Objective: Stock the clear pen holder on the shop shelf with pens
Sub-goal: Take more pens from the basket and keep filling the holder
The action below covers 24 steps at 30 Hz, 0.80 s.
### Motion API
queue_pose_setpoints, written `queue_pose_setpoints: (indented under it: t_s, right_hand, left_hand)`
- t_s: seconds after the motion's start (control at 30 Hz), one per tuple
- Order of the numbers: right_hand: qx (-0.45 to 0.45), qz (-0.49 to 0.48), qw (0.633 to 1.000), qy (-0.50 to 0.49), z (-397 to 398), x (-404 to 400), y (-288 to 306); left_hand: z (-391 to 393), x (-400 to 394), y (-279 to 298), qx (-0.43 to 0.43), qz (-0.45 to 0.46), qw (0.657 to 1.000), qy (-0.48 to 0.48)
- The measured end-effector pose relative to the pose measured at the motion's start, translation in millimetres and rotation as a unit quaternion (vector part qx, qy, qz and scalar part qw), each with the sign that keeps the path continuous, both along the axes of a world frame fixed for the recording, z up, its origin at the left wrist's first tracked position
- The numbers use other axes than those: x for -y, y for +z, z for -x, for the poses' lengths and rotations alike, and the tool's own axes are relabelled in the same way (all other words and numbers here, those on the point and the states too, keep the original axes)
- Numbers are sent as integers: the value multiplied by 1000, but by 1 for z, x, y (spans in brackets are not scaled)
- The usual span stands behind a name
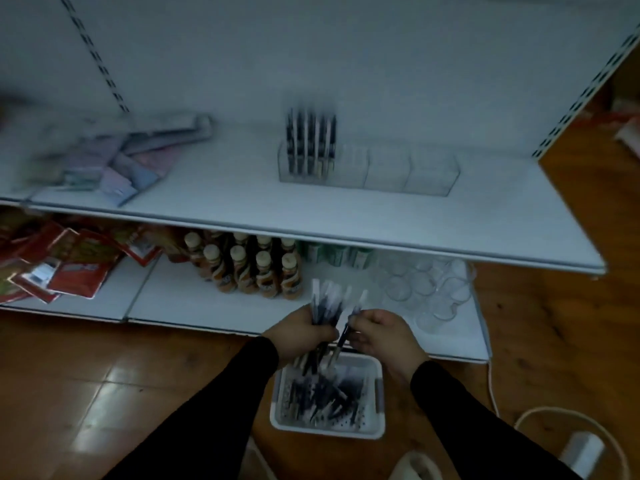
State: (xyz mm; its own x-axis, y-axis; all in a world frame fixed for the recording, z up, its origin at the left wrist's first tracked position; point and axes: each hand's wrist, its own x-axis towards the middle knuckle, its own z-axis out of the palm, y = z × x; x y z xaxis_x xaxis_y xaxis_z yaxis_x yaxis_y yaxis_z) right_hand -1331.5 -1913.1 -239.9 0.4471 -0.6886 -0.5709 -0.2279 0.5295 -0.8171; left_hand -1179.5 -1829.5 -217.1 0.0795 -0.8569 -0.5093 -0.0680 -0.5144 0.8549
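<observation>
A clear pen holder (388,171) with several compartments stands on the upper white shelf (242,209); its leftmost compartment holds several dark pens (310,142) upright, the others look empty. My left hand (300,332) grips a bunch of dark pens with white caps (327,303). My right hand (382,336) pinches a single pen (343,336) beside that bunch. Both hands hover above a white basket (377,400) on the floor, which holds many more pens. The picture is dim and blurred.
Loose pastel packets (114,164) lie at the upper shelf's left. The lower shelf carries red snack packets (69,268), several capped bottles (249,268), green cans (332,254) and clear glasses (426,289). White cable and a plug (581,452) lie on the wooden floor.
</observation>
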Motion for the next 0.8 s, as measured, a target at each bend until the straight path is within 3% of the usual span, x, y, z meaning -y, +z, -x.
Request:
queue_pose_setpoints:
  t_s: [0.2,0.3,0.47,0.8]
  right_hand:
    - [32,144,989,29,-14,0,84]
    - [59,220,974,-12,-27,14,118]
    - [81,336,937,-43,-49,44,165]
    - [54,447,891,-64,-86,136,173]
  left_hand:
    - [-24,-16,69,-73,73,989,104]
    - [-33,-8,86,-119,122,962,214]
    - [-53,21,101,-180,191,915,306]
    - [-74,71,83,-196,254,854,409]
